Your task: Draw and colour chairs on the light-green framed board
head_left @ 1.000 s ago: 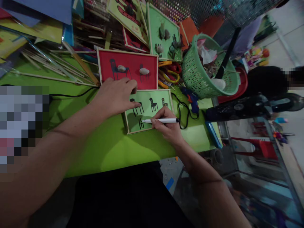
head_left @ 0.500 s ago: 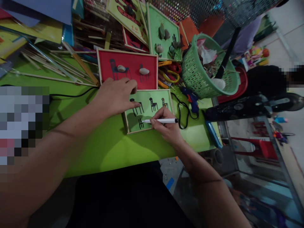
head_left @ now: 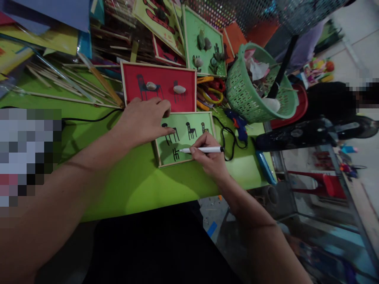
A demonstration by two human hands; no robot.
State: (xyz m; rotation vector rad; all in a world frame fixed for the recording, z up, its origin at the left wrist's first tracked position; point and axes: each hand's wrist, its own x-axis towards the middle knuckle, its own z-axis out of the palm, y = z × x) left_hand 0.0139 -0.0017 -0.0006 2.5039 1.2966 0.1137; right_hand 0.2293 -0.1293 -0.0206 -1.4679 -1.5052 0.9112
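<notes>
A white marker with a black end is pinched in my right hand, its tip at a small black chair drawing in the lower left of a green framed panel. Several other black chair drawings stand along that panel's upper part. My left hand rests with fingers spread over the panel's left side and the lower edge of a red framed panel, thumb on the green surface. The red panel bears two chair drawings, each with a pale stone.
Scissors, a blue glue gun and a green basket are to the right. Thin sticks lie at the left on the green table. More framed panels with stones stand behind.
My right hand and the marker have shifted slightly right, and the lower chair drawing shows a little more black line. My left hand has stayed in place.
</notes>
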